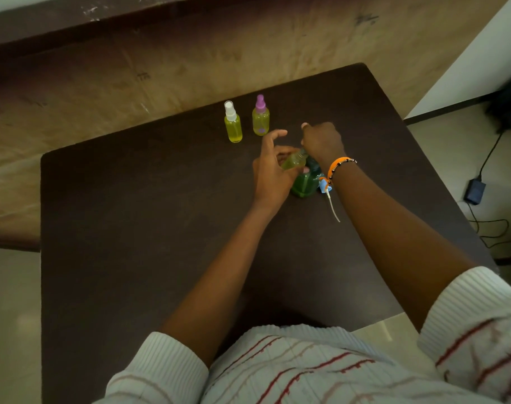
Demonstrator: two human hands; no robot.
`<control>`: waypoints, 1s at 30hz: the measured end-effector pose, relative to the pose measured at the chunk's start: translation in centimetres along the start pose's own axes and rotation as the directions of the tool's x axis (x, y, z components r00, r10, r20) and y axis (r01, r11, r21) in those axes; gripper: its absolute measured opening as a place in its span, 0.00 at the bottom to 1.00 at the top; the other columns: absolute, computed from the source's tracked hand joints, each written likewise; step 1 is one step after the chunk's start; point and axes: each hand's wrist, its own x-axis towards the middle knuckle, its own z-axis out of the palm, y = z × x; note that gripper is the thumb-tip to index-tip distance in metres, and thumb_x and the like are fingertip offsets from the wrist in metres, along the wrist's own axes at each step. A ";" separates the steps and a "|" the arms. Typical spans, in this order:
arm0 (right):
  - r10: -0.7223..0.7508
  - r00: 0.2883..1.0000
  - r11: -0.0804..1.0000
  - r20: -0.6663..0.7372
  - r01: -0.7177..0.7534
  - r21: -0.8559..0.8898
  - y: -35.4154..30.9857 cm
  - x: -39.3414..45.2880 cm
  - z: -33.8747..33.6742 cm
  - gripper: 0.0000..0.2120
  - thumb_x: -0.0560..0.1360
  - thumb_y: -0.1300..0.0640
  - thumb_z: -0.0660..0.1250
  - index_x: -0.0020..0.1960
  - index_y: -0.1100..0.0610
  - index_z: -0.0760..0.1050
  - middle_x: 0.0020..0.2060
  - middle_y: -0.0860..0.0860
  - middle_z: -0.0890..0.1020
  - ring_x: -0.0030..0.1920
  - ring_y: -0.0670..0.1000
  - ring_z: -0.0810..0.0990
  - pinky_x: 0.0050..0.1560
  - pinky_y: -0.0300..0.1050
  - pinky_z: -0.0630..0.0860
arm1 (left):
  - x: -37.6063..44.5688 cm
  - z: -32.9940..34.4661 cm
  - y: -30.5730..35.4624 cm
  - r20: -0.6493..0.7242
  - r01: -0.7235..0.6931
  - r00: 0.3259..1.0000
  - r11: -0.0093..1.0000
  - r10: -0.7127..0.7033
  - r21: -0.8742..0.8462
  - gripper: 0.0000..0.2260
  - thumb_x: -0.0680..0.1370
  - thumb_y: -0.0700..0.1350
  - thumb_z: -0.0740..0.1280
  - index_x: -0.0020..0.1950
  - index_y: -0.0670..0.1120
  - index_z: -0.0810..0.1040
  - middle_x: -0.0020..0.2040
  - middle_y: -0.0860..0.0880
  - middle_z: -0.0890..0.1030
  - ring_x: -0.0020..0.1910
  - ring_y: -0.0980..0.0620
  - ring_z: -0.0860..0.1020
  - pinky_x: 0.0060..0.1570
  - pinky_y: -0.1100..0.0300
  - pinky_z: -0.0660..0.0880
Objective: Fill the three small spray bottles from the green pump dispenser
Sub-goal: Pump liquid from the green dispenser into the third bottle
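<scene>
Two filled spray bottles point(233, 126) stand capped at eleven o'clock while the left hand point(270, 170) grips the third bottle point(293, 161) under the green pump dispenser point(305, 183), right hand point(322, 141) clenched on its pump; recapping with the blue sprayer point(326, 186) probably follows.

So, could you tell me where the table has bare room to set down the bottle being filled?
Bare tabletop runs left of the left hand, and in front of the white-capped bottle and purple-capped bottle. It is crowded beside the green dispenser, where both hands, the tilted bottle and the loose blue sprayer sit together.
</scene>
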 end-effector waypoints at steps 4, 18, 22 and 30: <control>0.030 0.997 0.998 0.074 -0.034 0.048 0.0 0.1 -0.2 0.24 0.76 0.44 0.59 0.59 0.62 0.78 0.43 0.52 0.82 0.52 0.55 0.78 0.55 0.48 0.71 | 0.0 0.2 -0.1 -0.004 -0.012 1.000 1.000 0.012 0.002 0.32 0.63 0.33 0.77 0.63 0.41 0.68 0.42 0.52 0.80 0.42 0.66 0.79 0.47 0.70 0.75; 0.017 1.000 1.000 -0.008 -0.017 -0.008 -0.2 -0.3 -0.1 0.27 0.73 0.41 0.60 0.63 0.60 0.75 0.62 0.58 0.78 0.62 0.60 0.76 0.61 0.50 0.71 | 0.3 -0.1 0.2 -0.017 0.010 1.000 1.000 -0.009 0.024 0.31 0.63 0.33 0.77 0.61 0.41 0.69 0.42 0.52 0.79 0.41 0.63 0.78 0.45 0.70 0.75; 0.052 0.996 0.996 0.070 -0.057 0.076 -0.5 -0.3 -0.3 0.23 0.75 0.43 0.61 0.52 0.63 0.79 0.41 0.51 0.81 0.52 0.55 0.78 0.58 0.48 0.72 | 0.1 0.0 0.1 -0.019 0.004 1.000 1.000 -0.004 0.009 0.31 0.62 0.33 0.77 0.62 0.41 0.69 0.41 0.54 0.79 0.42 0.61 0.78 0.47 0.66 0.76; 0.009 1.000 1.000 0.004 -0.009 0.004 0.0 -0.3 0.0 0.23 0.76 0.47 0.57 0.61 0.62 0.76 0.60 0.59 0.79 0.61 0.61 0.76 0.57 0.49 0.70 | 0.2 0.1 0.2 -0.012 0.019 1.000 1.000 -0.019 -0.021 0.29 0.63 0.32 0.76 0.61 0.41 0.69 0.41 0.53 0.80 0.42 0.62 0.78 0.47 0.67 0.76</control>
